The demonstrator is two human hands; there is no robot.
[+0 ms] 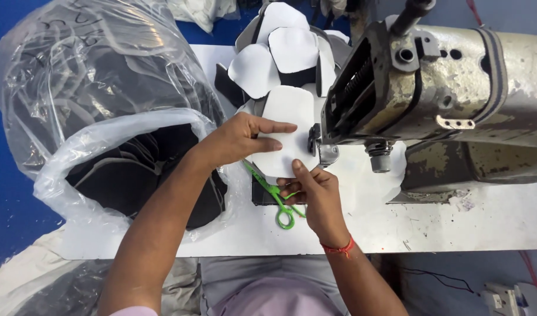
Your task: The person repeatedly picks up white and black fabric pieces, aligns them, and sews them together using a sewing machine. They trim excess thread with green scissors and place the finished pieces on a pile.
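Left hand (pixel 240 139) flat, fingers spread, pressing white cut piece (pixel 283 131) on counter (pixel 455 225), centre frame. Right hand (pixel 315 190) at 6 o'clock of piece, fingers curled, pinching its near edge; possibly also touching green scissors (pixel 278 199), hard to tell. Sewing machine (pixel 432 88) at 3 o'clock. Stacked white pieces (pixel 283 50) at 12. Clear plastic bag (pixel 104 134) of dark parts at 9.

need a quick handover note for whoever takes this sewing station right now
Left hand: flat on the white fabric piece, pressing it down.
Right hand: pinching that piece's near edge, green scissors looped on its fingers.
The piece sits at the sewing machine presser foot.
White cut pieces are stacked behind; dark pieces fill the plastic bag on the left.
No seam is visible on the piece.
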